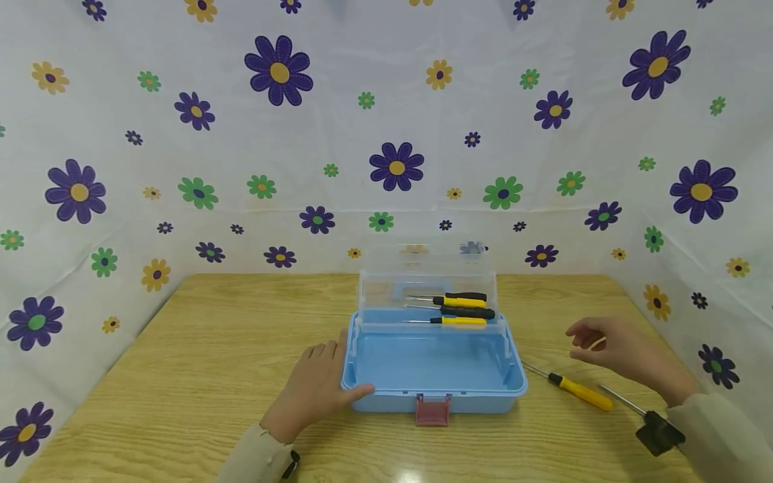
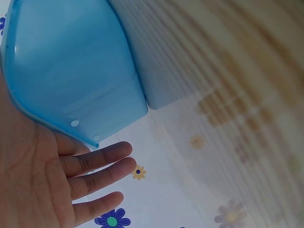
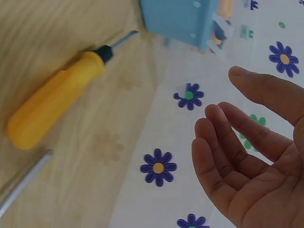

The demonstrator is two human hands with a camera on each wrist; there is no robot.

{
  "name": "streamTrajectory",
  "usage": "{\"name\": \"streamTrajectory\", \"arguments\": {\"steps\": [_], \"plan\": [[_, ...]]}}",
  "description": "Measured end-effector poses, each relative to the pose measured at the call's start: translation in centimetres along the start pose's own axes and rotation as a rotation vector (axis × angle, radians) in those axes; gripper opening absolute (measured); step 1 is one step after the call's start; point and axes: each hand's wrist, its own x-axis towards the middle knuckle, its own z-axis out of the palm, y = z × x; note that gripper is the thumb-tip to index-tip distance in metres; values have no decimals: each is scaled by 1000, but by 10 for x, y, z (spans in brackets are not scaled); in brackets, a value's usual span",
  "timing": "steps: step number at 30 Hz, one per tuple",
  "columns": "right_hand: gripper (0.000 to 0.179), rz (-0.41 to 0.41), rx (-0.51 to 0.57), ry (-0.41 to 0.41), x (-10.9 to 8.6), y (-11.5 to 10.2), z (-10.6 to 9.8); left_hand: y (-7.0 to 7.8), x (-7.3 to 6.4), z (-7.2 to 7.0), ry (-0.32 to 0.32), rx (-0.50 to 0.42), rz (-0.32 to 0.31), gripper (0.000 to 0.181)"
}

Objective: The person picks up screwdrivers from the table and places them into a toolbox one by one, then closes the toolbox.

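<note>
A light blue toolbox (image 1: pixel 431 362) with its clear lid (image 1: pixel 429 261) raised stands on the table. My left hand (image 1: pixel 320 386) rests against its left end, thumb over the front rim and the other fingers stretched along the side. Several yellow and black screwdrivers (image 1: pixel 461 322) lie across the clear tray at the back of the box. To the right of the box my right hand (image 1: pixel 612 349) hovers with nothing in it, fingers loosely bent. Below it on the table lies a yellow screwdriver (image 1: pixel 582 392), its tip toward the box.
A metal shaft (image 1: pixel 622 399) lies right of the yellow screwdriver, its other end hidden by the black wrist camera (image 1: pixel 659 433). The box's pink latch (image 1: pixel 433 410) hangs at its front. A flowered cloth (image 1: pixel 338 121) surrounds the wooden table (image 1: pixel 229 342).
</note>
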Motion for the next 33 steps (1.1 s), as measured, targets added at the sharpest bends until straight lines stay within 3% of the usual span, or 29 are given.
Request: {"name": "streamTrajectory", "arguments": {"steps": [13,33], "plan": [[29,42,60,-73,-10,14,27,2,0,-3,-6,-7,-4,102],[26,52,54,-132,-17,26,40,3,0,-6,-6,-20,-3,102]]}}
